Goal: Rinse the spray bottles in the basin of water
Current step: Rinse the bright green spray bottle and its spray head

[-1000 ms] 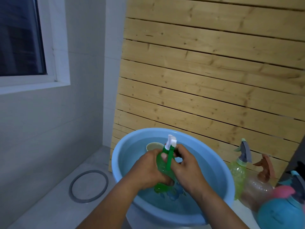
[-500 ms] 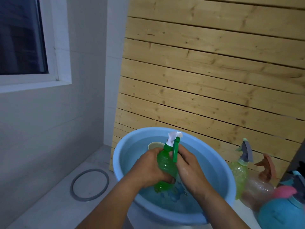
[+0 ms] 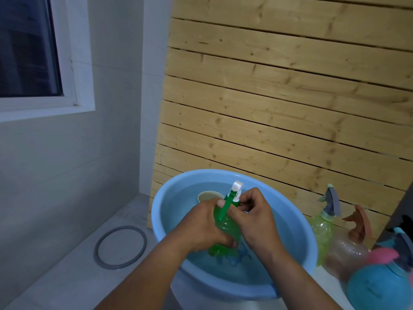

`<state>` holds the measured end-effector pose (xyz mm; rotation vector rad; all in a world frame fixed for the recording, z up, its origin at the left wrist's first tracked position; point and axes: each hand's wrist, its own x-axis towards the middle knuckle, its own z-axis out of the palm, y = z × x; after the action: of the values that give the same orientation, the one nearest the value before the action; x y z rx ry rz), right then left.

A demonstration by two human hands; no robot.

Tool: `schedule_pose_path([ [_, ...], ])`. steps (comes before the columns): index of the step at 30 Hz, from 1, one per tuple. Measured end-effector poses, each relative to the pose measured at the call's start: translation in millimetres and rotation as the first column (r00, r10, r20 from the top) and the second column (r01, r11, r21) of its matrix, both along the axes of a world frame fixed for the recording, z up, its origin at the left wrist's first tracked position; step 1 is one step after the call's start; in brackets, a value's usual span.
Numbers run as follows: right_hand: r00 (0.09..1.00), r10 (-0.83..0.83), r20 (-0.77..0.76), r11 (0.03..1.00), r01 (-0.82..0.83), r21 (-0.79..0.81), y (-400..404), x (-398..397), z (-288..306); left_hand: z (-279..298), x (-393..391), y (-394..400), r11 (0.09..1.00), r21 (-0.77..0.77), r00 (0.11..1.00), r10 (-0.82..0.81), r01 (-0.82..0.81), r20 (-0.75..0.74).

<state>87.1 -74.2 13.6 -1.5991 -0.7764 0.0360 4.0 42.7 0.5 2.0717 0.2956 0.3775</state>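
A green spray bottle with a green trigger and a white nozzle stands tilted over the light blue basin of water. My left hand grips the bottle's body from the left. My right hand has its fingers curled round the neck just under the spray head. The bottle's base dips toward the water. A beige cup sits in the water behind my hands.
Right of the basin stand a pale green spray bottle, a clear one with an orange head and a round teal and pink bottle. A slatted wooden panel leans behind. A grey ring lies on the ledge at left.
My right hand has slid up from the bottle's body to the neck below the spray head. The bottle stays in my left hand over the basin.
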Motion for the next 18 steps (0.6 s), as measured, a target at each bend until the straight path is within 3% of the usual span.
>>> schedule_pose_path([
  [8, 0.992, 0.115, -0.042, 0.990, -0.118, -0.080, -4.6, -3.7, 3.7, -0.4, -0.5, 1.1, 0.999, -0.004, 0.999, 0.039, -0.038, 0.029],
  [11, 0.990, 0.137, 0.018, 0.986, -0.135, -0.096, -5.9, -3.4, 4.3, 1.3, -0.3, 0.8, 1.000, 0.006, 0.999, 0.027, -0.027, 0.040],
  [13, 0.992, 0.113, 0.050, 0.992, -0.109, -0.066, -4.6, -3.1, 3.7, 1.4, -0.3, 0.6, 1.000, 0.013, 0.999, 0.008, -0.008, 0.039],
  [18, 0.999, -0.009, -0.032, 0.997, 0.007, -0.071, -0.3, -1.4, 0.7, 0.4, 0.1, 0.1, 0.999, 0.041, 0.999, -0.029, 0.028, 0.017],
])
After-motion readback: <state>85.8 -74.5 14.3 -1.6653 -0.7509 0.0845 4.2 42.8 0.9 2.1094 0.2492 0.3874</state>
